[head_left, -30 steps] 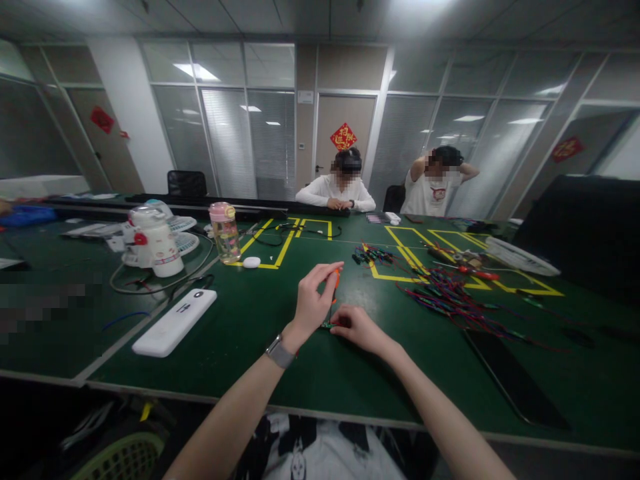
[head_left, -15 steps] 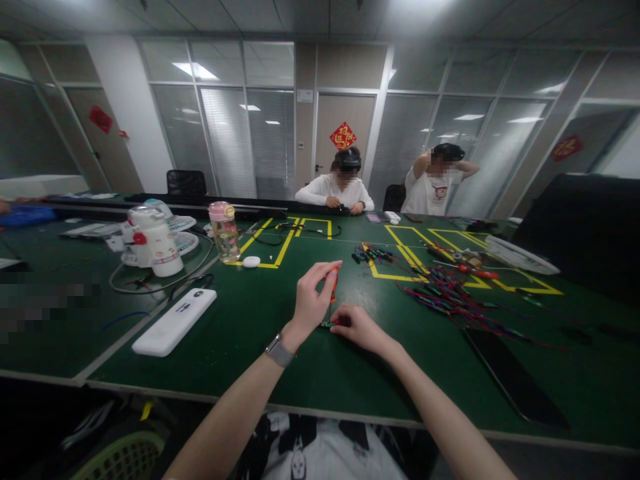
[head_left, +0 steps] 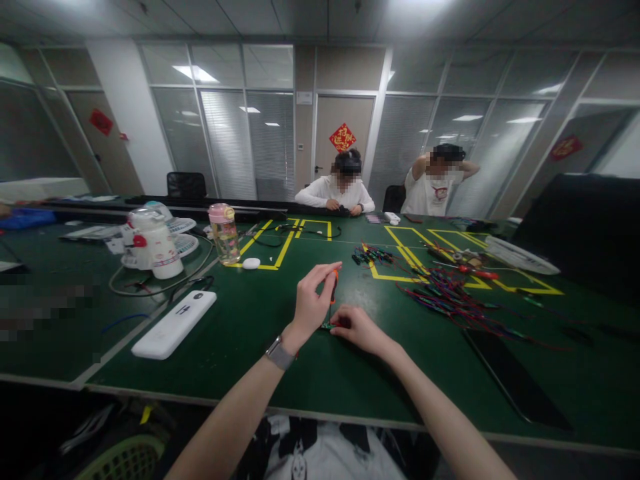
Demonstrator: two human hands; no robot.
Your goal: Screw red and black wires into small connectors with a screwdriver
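The left hand (head_left: pixel 313 297) has its grip closed around a screwdriver (head_left: pixel 334 291) with an orange and black handle, thumb and fingers wrapped about it near the top. The screwdriver stands roughly upright, its thin shaft pointing down to a small green circuit board (head_left: pixel 326 327) on the tabletop (head_left: pixel 250 333). Whether the tip touches the board is too small to tell. The right hand (head_left: pixel 360 327) rests low beside it, grip nearly closed, with thumb and fingers at the board's right end; how firmly they pinch it cannot be told. A watch (head_left: pixel 280 352) sits on the left wrist.

To the right of the hands lies a large tangle of red and blue wires (head_left: pixel 450 293), with a smaller bunch of wires (head_left: pixel 373 255) farther back and a dark phone (head_left: pixel 515 380) nearer the front edge. To the left lie a white oblong device (head_left: pixel 175 325) and a small white case (head_left: pixel 251 264), with a pink-lidded bottle (head_left: pixel 225 233) standing behind. Two people in white tops (head_left: pixel 337 190) (head_left: pixel 433 190) are across the tabletop.
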